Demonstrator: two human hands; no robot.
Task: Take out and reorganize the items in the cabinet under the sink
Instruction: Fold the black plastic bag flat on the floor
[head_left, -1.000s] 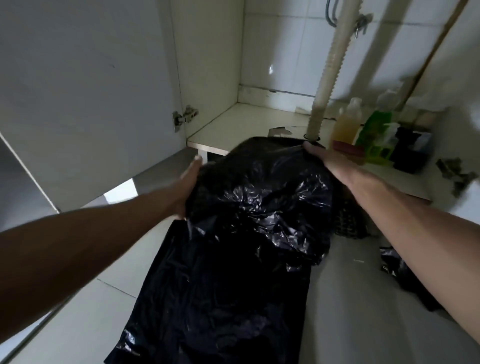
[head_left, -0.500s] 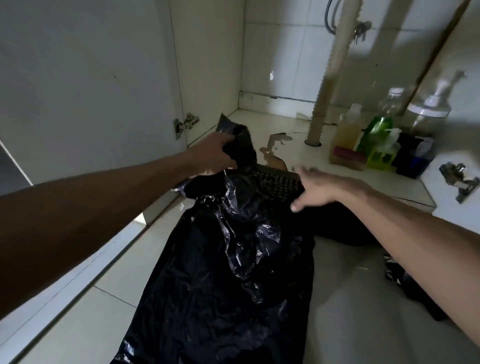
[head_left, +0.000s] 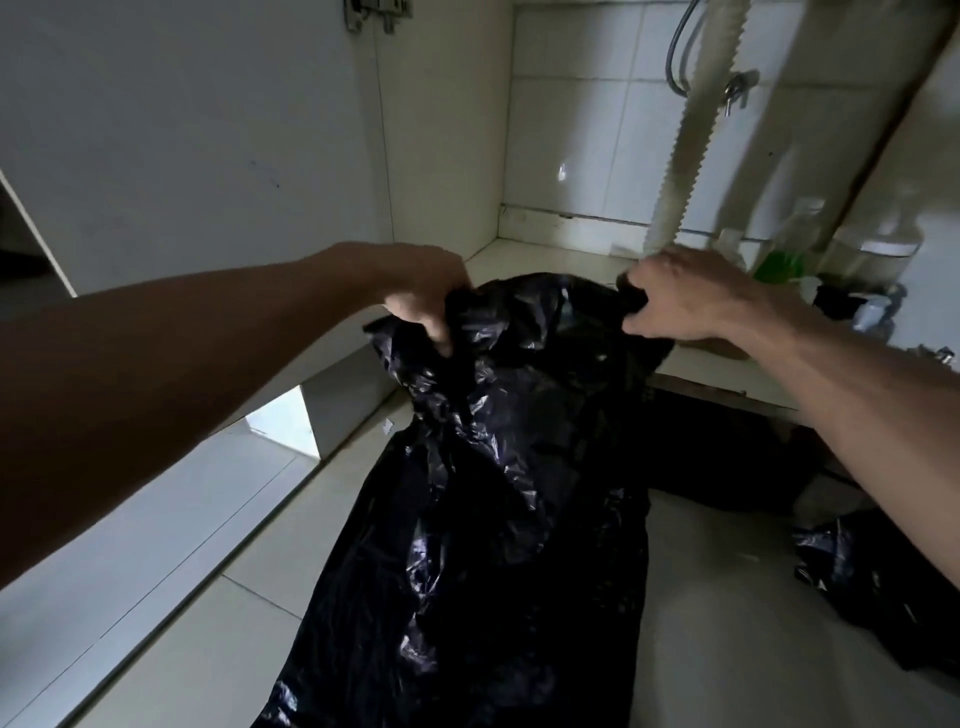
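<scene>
A large black plastic bag (head_left: 498, 467) hangs in front of the open cabinet, its lower part spread on the tiled floor. My left hand (head_left: 421, 291) grips the bag's top left edge. My right hand (head_left: 680, 296) grips the top right edge. The cabinet floor (head_left: 530, 265) lies just behind the bag. At the cabinet's right side stand several bottles: a green one (head_left: 779, 260), a clear one (head_left: 802, 218) and a pump bottle (head_left: 878, 244), partly hidden by my right hand.
A ribbed white drain pipe (head_left: 680, 156) comes down in the cabinet's middle. The open cabinet door (head_left: 182, 130) stands at left. Another crumpled black bag (head_left: 872, 582) lies on the floor at right, under my forearm.
My right hand has closed on the bag's top right edge. Both hands have lifted the bag's top and now hold it spread between them.
</scene>
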